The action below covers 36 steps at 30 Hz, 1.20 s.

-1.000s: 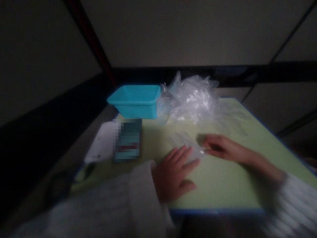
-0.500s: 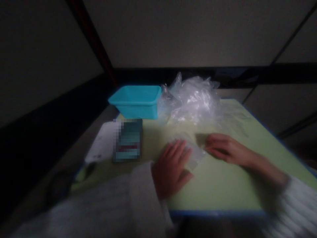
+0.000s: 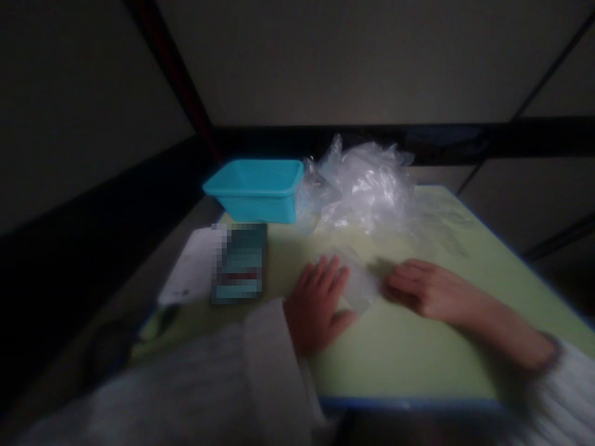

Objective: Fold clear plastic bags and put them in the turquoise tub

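A small clear plastic bag (image 3: pixel 360 286) lies flat on the pale green table (image 3: pixel 395 359). My left hand (image 3: pixel 318 303) rests palm down with its fingers spread over the bag's left part, holding nothing. At the bag's right edge, my right hand (image 3: pixel 418 288) is closed, its fingers curled down. The fingertips are hidden and blurred, so whether they pinch the bag's corner cannot be told. Beyond both hands is a large heap of crumpled clear plastic bags (image 3: pixel 372 186).
A turquoise plastic basin (image 3: pixel 269 207) stands at the back left, beside the heap. Nearer on the left lie a phone (image 3: pixel 239 266) with a pixelated screen and a white sheet (image 3: pixel 190 266). The table has a blue edge (image 3: pixel 409 402), and a pale wall (image 3: pixel 348 62) rises behind it.
My left hand has slid slightly left and away from me over the bag, uncovering more of it. My right hand has shifted a little toward me, still curled.
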### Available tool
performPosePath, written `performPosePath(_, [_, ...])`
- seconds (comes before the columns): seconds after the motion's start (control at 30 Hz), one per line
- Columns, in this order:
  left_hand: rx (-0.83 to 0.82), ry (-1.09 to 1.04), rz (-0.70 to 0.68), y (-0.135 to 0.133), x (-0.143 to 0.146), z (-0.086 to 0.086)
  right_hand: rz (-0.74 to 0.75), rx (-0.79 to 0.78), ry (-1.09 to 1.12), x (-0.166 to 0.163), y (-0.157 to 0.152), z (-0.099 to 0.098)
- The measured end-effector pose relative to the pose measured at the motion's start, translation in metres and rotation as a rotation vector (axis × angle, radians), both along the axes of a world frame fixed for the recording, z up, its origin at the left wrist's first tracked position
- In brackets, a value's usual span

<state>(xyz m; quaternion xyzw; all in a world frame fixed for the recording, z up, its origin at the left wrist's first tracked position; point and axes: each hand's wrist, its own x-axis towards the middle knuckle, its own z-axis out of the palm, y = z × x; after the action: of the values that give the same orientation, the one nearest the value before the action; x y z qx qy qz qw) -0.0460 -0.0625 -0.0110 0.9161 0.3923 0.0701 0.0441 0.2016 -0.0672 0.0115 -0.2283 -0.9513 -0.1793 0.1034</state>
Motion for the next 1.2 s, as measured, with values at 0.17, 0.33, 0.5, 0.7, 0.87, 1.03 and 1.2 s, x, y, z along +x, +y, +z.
performPosePath(0.17, [0.098,-0.082,-0.074,0.001,-0.002,0.001,0.029,-0.004,0.038,-0.001,0.002,-0.007])
performPosePath(0.33, [0.192,-0.216,-0.158,-0.004,-0.003,0.002,0.033,-0.066,0.049,0.0,0.0,-0.01])
performPosePath(0.5, [0.197,-0.301,-0.191,-0.007,-0.002,0.001,0.043,-0.208,0.096,-0.004,-0.006,-0.009])
performPosePath(0.7, [0.14,-0.282,-0.178,-0.008,-0.001,0.004,0.035,-0.285,0.127,-0.009,-0.008,-0.002])
performPosePath(0.87, [0.139,-0.268,-0.181,-0.005,0.0,0.004,-0.038,-0.331,0.144,-0.007,-0.008,0.002])
performPosePath(1.03, [0.133,-0.231,-0.197,0.0,-0.001,0.005,-0.023,-0.432,0.219,-0.002,-0.003,0.0])
performPosePath(1.2, [0.075,-0.283,-0.159,0.0,0.0,0.005,-0.004,-0.453,0.261,-0.002,0.004,-0.006])
